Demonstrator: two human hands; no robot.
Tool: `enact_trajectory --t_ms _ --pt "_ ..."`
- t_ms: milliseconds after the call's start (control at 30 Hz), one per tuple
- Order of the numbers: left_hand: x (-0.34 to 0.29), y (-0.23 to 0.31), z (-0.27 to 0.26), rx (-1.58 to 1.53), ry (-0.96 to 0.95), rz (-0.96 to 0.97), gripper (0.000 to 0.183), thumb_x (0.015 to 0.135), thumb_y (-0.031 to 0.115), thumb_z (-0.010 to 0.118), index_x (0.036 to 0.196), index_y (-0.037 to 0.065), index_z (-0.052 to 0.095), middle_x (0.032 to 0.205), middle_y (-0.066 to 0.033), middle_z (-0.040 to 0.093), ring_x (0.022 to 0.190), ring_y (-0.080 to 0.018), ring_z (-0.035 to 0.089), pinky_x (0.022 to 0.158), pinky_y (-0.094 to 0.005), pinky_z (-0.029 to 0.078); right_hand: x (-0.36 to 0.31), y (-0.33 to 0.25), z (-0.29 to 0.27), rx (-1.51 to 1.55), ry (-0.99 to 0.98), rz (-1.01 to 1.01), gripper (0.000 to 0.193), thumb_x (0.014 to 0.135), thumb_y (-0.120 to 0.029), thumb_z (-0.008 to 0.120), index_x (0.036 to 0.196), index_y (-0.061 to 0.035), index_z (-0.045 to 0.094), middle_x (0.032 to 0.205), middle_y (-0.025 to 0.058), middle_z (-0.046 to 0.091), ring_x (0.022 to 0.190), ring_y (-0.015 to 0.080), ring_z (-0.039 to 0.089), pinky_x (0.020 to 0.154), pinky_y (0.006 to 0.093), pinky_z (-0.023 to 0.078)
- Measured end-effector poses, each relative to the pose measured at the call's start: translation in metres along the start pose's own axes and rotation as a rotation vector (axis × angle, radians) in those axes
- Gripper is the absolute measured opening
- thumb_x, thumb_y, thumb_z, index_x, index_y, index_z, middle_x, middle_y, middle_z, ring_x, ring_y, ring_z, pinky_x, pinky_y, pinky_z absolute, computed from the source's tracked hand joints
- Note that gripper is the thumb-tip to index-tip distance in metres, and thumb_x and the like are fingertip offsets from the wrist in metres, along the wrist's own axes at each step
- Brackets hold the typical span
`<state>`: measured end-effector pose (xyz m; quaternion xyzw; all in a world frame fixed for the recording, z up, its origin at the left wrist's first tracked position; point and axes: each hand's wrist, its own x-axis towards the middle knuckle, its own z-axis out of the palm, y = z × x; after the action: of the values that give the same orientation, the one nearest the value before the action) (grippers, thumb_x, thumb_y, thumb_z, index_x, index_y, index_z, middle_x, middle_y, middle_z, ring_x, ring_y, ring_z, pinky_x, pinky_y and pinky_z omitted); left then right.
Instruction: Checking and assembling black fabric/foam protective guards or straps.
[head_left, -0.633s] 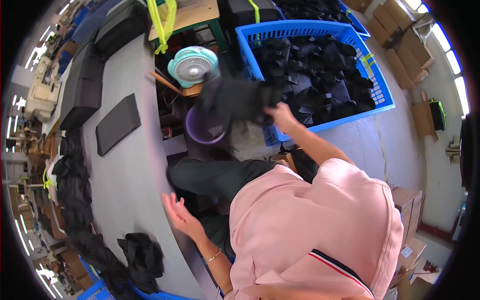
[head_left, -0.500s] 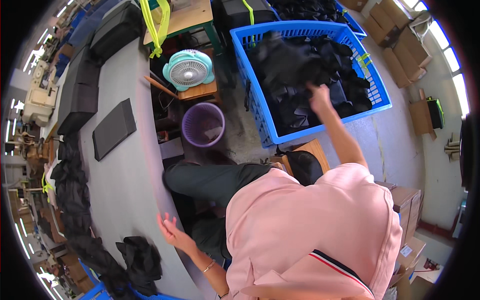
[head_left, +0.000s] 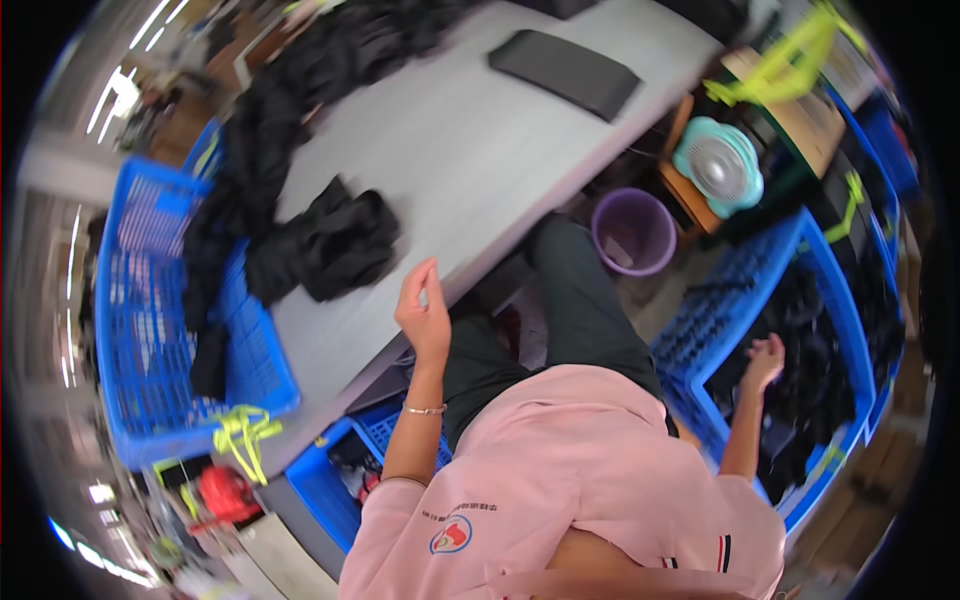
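My left hand (head_left: 424, 312) is raised at the front edge of the grey table (head_left: 420, 130), close to a crumpled heap of black fabric (head_left: 345, 240). Its fingers curve loosely, with a gap beside the thumb, and nothing shows in it. Over at the right, my right hand (head_left: 764, 362) is above the black pieces (head_left: 815, 350) in a blue plastic crate (head_left: 735, 290). It is open, fingers slightly bent and holding nothing visible. A flat, dark grey panel (head_left: 565, 73) lies on the far part of the table, away from both hands.
A purple bin (head_left: 634, 232) and a turquoise fan (head_left: 718, 167) stand between table and crate. At the left, a blue basket (head_left: 150, 330) borders the table, with black fabric (head_left: 260, 130) trailing into it. Another blue crate (head_left: 325, 485) sits below my left arm. Yellow-green straps (head_left: 790, 60) hang at upper right.
My view and body have turned left, toward the fabric heap and left basket. My right hand has drawn back from the dark pieces it was among. My left hand's spread fingers have drawn together.
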<state>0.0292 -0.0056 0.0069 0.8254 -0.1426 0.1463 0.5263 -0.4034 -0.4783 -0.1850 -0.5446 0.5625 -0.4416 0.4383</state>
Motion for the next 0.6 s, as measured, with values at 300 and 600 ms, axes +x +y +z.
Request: enact_trajectory --t_ms 300,600 --pt "0.099 -0.027 -0.071 0.449 0.635 0.183 0.038 0.081 0.006 0.074 0.118 0.005 0.065 0.128 -0.0135 0.056 0.118 -0.0349 0.050 0.101 -0.0435 0.040 -0.282 -0.257 0.314 0.065 -1.057 -0.917 0.016 0.087 0.005 0.061 0.101 -0.0009 0.066 0.101 0.0152 0.066 0.093 0.0313 0.066 0.082 0.0366 0.053" --pt "0.107 -0.059 -0.090 -0.135 0.155 -0.060 0.013 0.078 0.004 0.075 0.090 0.007 0.074 0.091 -0.0052 0.064 0.093 -0.0200 0.060 0.085 -0.0297 0.047 -0.403 -0.300 0.435 0.202 -1.167 -1.550 0.026 0.082 -0.004 0.057 0.106 -0.0037 0.064 0.111 0.0103 0.066 0.099 0.0279 0.065 0.083 0.0373 0.053"
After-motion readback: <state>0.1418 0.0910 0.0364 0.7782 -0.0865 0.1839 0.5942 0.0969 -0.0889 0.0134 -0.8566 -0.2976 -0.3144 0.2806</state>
